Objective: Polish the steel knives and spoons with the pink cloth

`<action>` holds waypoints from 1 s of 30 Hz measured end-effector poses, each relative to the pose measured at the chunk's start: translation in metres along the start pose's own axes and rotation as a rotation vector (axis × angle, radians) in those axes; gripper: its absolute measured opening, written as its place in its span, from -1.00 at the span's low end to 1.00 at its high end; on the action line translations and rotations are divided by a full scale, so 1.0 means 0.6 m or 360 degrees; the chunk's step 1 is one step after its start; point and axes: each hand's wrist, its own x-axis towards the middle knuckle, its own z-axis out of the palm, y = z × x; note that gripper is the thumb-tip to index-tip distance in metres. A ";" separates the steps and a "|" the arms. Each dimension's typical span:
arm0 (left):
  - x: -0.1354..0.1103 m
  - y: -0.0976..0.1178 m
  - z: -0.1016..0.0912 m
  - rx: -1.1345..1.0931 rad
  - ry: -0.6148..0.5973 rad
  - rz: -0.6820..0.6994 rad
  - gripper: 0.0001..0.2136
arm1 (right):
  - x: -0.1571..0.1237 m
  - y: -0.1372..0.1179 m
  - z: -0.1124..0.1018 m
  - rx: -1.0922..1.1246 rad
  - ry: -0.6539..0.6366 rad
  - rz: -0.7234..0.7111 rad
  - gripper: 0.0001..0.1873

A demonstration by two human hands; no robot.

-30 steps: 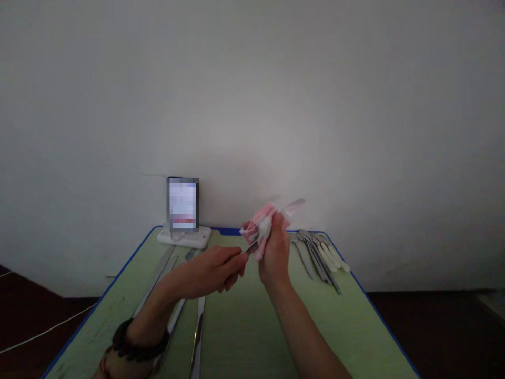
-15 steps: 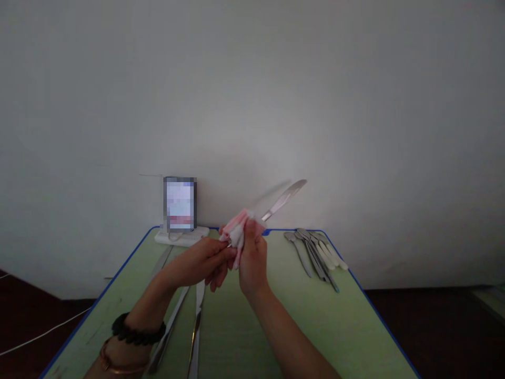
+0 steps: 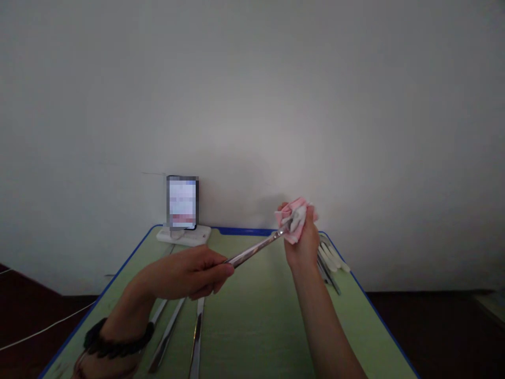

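My left hand (image 3: 197, 271) is closed round the handle end of a shiny metal table knife (image 3: 254, 251), which slants up to the right. A pink and white cloth (image 3: 296, 218) is bunched in my right hand (image 3: 305, 242), its fingers closed. The cloth wraps the knife's far part, so the blade is hidden. Beneath my left forearm, several more metal knives (image 3: 197, 337) lie lengthwise on the green table (image 3: 252, 326).
A lit phone (image 3: 182, 202) leans at the back left on a white power strip (image 3: 189, 235). Several spoons and white-handled utensils (image 3: 333, 258) lie at the right, partly behind my right hand. A pale wall (image 3: 252, 105) rises behind the table's blue edge (image 3: 244, 231).
My right hand and the cloth have moved right along the knife, from its handle to the blade. My left hand has shifted slightly left and down, baring the handle.
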 end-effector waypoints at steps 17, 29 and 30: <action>0.021 -0.005 0.001 -0.0041 0.0232 -0.0115 -0.66 | -0.004 0.052 -0.008 -0.0302 -0.0015 -0.0084 -0.54; 0.051 -0.058 -0.012 0.0382 0.0712 0.0003 -0.69 | -0.013 0.125 -0.068 -0.1930 -0.1048 0.0062 -0.64; 0.055 -0.059 -0.008 0.0353 0.0694 -0.0004 -0.69 | -0.013 0.118 -0.065 -0.2023 -0.0994 -0.0023 -0.58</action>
